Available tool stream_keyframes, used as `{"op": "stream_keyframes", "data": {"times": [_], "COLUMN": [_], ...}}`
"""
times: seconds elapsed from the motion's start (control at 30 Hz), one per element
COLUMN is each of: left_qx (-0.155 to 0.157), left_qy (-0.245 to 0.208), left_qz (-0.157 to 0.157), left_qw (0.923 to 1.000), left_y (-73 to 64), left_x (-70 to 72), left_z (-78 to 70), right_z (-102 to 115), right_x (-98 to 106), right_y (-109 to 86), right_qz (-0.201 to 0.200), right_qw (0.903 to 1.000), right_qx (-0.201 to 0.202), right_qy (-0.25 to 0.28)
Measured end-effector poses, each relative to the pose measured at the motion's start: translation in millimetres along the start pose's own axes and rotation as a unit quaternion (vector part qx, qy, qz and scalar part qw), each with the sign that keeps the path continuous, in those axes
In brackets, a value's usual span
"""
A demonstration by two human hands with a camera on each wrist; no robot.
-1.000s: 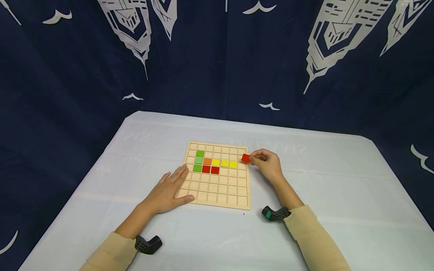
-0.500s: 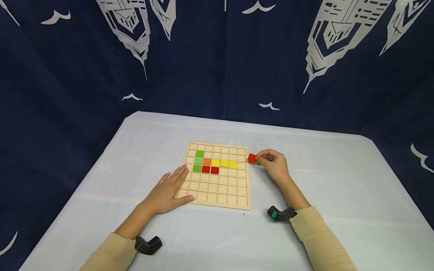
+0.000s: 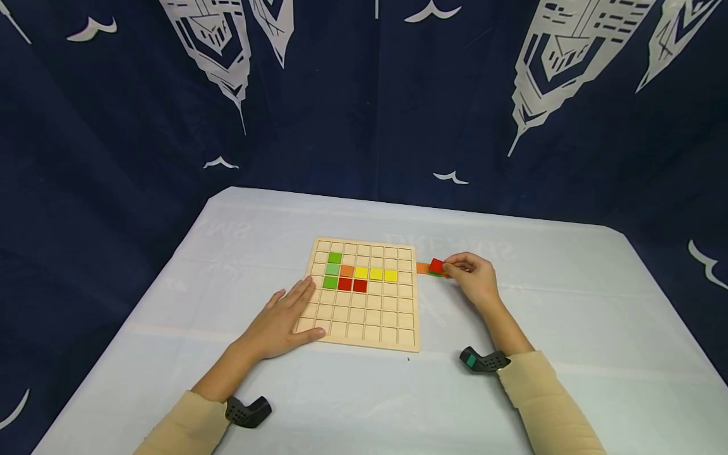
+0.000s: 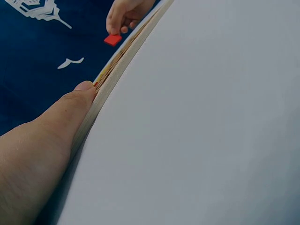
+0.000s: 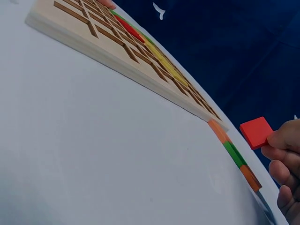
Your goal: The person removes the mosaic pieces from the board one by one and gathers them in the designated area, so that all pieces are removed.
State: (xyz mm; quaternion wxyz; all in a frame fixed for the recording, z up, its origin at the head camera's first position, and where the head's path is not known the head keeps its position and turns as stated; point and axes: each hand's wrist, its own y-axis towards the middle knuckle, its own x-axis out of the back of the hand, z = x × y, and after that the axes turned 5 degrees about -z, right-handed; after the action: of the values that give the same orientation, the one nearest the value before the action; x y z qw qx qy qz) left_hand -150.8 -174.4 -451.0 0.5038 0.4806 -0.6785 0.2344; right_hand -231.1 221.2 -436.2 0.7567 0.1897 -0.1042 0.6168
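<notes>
This seems a curtained-off booth, with navy printed drapes [image 3: 335, 114] behind a white-covered table [image 3: 591, 316].

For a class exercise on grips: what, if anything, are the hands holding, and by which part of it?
The right hand pinches a red square tile at one corner. The left hand rests on the wooden grid board, gripping nothing.

A square red tile [image 5: 256, 132] is held aloft beside the flat, gridded wooden board [image 3: 366, 315].
</notes>
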Motion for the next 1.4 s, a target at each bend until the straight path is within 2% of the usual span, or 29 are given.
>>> {"op": "stream_keyframes", "data": {"times": [0.37,0.6,0.9,1.4], "left_qx": [0.000,0.001,0.001,0.006], "left_qy": [-0.005,-0.007,-0.006,0.000], "left_qz": [-0.003,-0.001,-0.002,0.002], "left_qw": [1.0000,1.0000,1.0000,1.0000], "left_y": [0.3,-0.2,0.4,0.4], "left_x": [0.9,1.1,0.2,-0.6], "left_z": [-1.2,-1.4,-0.6,0.3], "right_z": [-6.2,-10.4,-12.3,-20.6], "right_x": [12.1,19.8,27.7,36.6], "right_y": [0.5,0.4,-1.3,0.3], "right_qz": [-0.014,-0.017,-0.025,-0.029], "right_qw": [0.9997,0.9998,0.9994,0.9994], "right_qx": [0.003,-0.005,-0.011,-0.020], "right_qy": [0.020,0.009,0.021,0.002]}}
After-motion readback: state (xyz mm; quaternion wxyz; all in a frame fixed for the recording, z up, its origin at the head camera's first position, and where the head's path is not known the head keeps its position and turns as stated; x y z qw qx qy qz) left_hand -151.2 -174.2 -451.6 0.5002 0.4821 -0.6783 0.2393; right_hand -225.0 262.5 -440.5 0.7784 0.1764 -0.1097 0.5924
